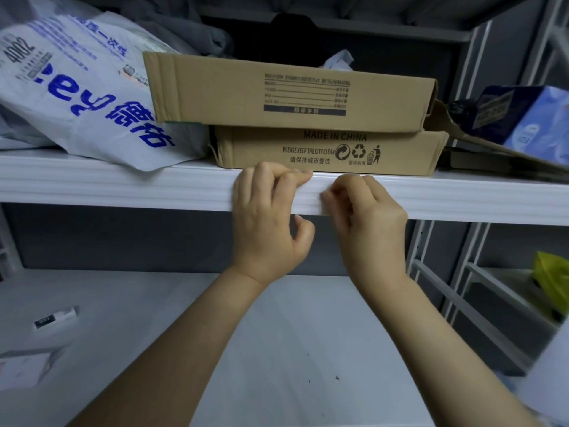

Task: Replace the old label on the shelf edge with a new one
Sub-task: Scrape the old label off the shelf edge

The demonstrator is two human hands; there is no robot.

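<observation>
The white ribbed shelf edge [123, 183] runs across the middle of the view. My left hand [271, 220] rests against it with fingers curled, fingertips pressed at the top of the edge. My right hand [369, 217] is beside it, fingertips pinched on the edge face. A white label [311, 194] lies on the edge between the two hands; it is hard to tell apart from the white shelf. My right fingertips seem to pinch its right end, which is blurred.
Two flat cardboard boxes [308, 118] are stacked on the shelf just above my hands. A white printed plastic bag [80, 87] lies at left, a blue box [523, 118] at right. The lower shelf [277, 334] holds small white boxes [55, 318] at left.
</observation>
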